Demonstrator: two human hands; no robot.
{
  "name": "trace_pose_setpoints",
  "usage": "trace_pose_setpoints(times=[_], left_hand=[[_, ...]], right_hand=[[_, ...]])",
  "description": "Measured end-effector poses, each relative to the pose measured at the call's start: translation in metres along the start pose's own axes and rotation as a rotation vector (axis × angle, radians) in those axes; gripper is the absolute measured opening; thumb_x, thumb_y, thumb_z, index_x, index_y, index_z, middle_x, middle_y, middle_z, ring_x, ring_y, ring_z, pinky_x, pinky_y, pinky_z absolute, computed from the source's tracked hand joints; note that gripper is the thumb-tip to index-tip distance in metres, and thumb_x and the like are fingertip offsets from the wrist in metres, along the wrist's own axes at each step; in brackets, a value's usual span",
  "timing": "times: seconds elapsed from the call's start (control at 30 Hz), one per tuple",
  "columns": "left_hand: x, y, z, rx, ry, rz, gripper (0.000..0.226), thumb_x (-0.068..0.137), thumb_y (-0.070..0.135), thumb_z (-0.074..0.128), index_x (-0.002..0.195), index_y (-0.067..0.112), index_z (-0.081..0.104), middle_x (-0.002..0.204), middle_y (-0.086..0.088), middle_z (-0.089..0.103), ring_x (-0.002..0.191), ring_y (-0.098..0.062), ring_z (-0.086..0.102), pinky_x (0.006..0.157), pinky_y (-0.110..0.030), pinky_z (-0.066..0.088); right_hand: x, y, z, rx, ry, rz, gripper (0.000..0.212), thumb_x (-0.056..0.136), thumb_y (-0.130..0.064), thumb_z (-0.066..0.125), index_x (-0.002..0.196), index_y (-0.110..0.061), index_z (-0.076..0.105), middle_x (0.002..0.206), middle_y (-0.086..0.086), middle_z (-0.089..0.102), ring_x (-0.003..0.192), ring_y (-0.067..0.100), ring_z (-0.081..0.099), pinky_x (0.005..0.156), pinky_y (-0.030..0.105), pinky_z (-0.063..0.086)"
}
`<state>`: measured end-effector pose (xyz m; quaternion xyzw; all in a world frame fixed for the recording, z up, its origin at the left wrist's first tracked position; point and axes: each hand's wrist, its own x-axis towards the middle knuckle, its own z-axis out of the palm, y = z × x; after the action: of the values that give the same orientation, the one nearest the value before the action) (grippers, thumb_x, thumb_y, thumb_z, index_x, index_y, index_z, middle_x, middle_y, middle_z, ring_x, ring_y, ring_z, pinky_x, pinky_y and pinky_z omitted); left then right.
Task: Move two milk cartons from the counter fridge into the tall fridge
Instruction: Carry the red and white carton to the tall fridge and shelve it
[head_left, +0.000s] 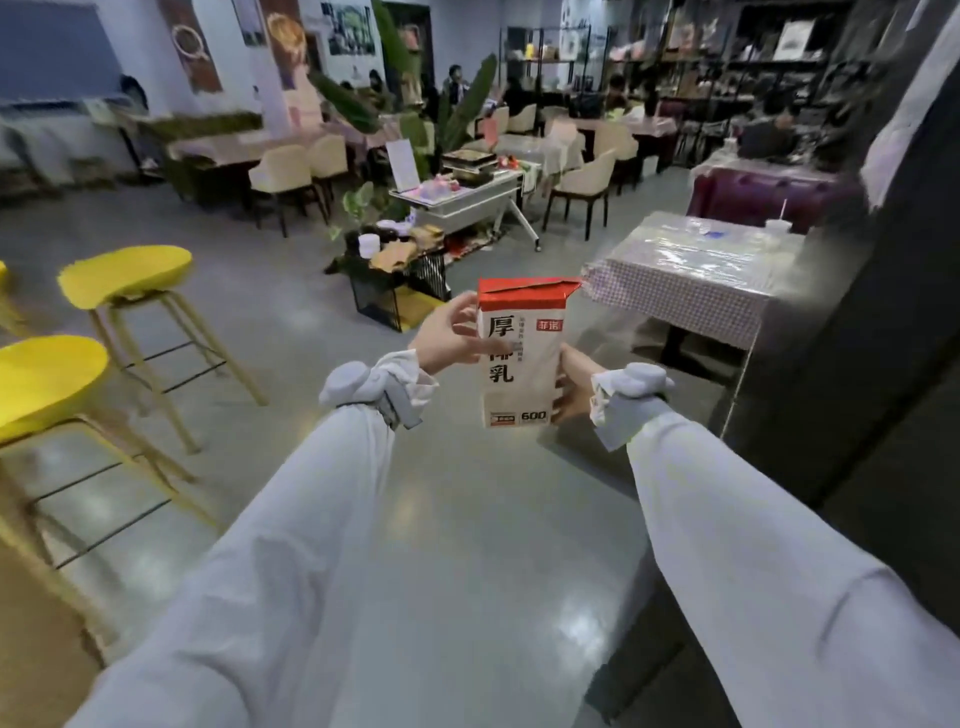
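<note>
A white milk carton (519, 358) with a red top and black characters stands upright in the air in front of me, over the grey floor. My left hand (451, 332) grips its upper left side, thumb and fingers on the front face. My right hand (571, 387) holds its lower right edge from behind, mostly hidden by the carton. Both arms wear white sleeves. Only one carton is in view. Neither fridge can be told apart; a dark tall surface (883, 322) rises at the right.
Two yellow bar stools (124, 273) stand at the left. A table with a checked cloth (691, 275) is just beyond the carton on the right. A plant stand (400, 260), a white cart (462, 202), chairs and seated people fill the café behind.
</note>
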<state>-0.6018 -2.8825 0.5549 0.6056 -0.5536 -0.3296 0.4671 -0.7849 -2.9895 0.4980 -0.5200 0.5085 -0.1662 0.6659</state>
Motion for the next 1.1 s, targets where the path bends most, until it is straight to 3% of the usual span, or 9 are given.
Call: trace_pose_setpoints(times=[0.07,0.2,0.37,0.53,0.63,0.83,0.97,1.03,1.1], left_hand=[[0.039,-0.007,-0.015,0.007,-0.003,-0.007,0.059,0.072,0.018,0.089,0.123,0.017,0.059,0.115,-0.006,0.072,0.104,-0.020,0.071,0.080,-0.036,0.063],[0.121,-0.029,-0.040,0.013,-0.001,0.002,0.062,0.071,0.023,0.090,0.124,0.020,0.059,0.115,-0.001,0.071,0.103,-0.015,0.070,0.069,-0.022,0.060],[0.233,-0.044,-0.060,0.018,-0.039,0.029,0.061,0.070,0.027,0.090,0.123,0.026,0.060,0.116,0.001,0.072,0.105,-0.014,0.069,0.075,-0.029,0.062],[0.385,-0.039,-0.049,0.004,-0.225,0.059,0.060,0.070,0.023,0.091,0.122,0.027,0.061,0.114,0.000,0.075,0.106,-0.015,0.071,0.073,-0.029,0.062],[0.461,-0.032,-0.023,-0.035,-0.329,0.110,0.060,0.072,0.016,0.090,0.124,0.023,0.061,0.114,-0.002,0.075,0.103,-0.013,0.070,0.071,-0.027,0.060],[0.579,-0.006,0.057,-0.101,-0.615,0.244,0.062,0.071,0.009,0.089,0.126,0.020,0.061,0.116,-0.007,0.074,0.101,-0.017,0.070,0.067,-0.023,0.059],[0.635,0.010,0.104,-0.159,-0.809,0.343,0.065,0.072,0.006,0.088,0.130,0.015,0.060,0.117,-0.014,0.074,0.107,-0.027,0.072,0.074,-0.032,0.063],[0.659,0.018,0.124,-0.161,-0.952,0.400,0.066,0.072,0.007,0.088,0.131,0.016,0.059,0.117,-0.014,0.074,0.109,-0.028,0.071,0.081,-0.037,0.063],[0.668,0.029,0.143,-0.146,-1.049,0.450,0.064,0.073,0.007,0.088,0.130,0.016,0.059,0.118,-0.012,0.074,0.107,-0.025,0.071,0.083,-0.038,0.062]], right_hand=[[0.024,-0.026,0.004,-0.012,-0.020,-0.005,0.034,0.086,-0.046,0.045,0.068,-0.017,0.049,0.050,0.001,0.058,0.048,0.019,0.056,0.057,0.030,0.046],[0.095,-0.073,0.002,0.109,-0.137,0.007,0.037,0.086,-0.041,0.045,0.055,-0.022,0.048,0.047,-0.001,0.050,0.043,0.015,0.049,0.053,0.020,0.038],[0.185,-0.125,-0.019,0.208,-0.257,0.027,0.051,0.076,-0.042,0.059,0.056,-0.027,0.014,0.040,-0.007,0.024,0.035,0.011,0.021,0.053,0.017,0.025],[0.265,-0.183,-0.087,0.175,0.115,0.076,0.038,0.074,-0.050,0.064,0.068,-0.015,0.049,0.077,0.007,0.054,0.067,0.025,0.055,0.073,0.035,0.045],[0.290,-0.211,-0.133,0.133,0.248,0.051,0.041,0.094,-0.051,0.038,0.087,-0.014,0.054,0.089,0.009,0.058,0.079,0.028,0.059,0.069,0.039,0.050],[0.307,-0.222,-0.229,0.260,0.466,0.133,0.041,0.075,-0.047,0.063,0.072,-0.007,0.054,0.067,0.017,0.050,0.056,0.032,0.048,0.057,0.034,0.046],[0.297,-0.245,-0.248,0.371,0.623,0.151,0.074,0.088,-0.054,0.048,0.131,0.006,0.050,0.130,0.034,0.052,0.105,0.039,0.061,0.074,0.043,0.056],[0.298,-0.246,-0.257,0.428,0.781,0.133,0.066,0.086,-0.054,0.054,0.118,0.003,0.057,0.122,0.024,0.060,0.112,0.042,0.059,0.093,0.056,0.050],[0.285,-0.238,-0.254,0.539,0.895,0.096,0.054,0.082,-0.052,0.062,0.108,-0.004,0.061,0.120,0.020,0.061,0.102,0.043,0.063,0.088,0.059,0.051]])
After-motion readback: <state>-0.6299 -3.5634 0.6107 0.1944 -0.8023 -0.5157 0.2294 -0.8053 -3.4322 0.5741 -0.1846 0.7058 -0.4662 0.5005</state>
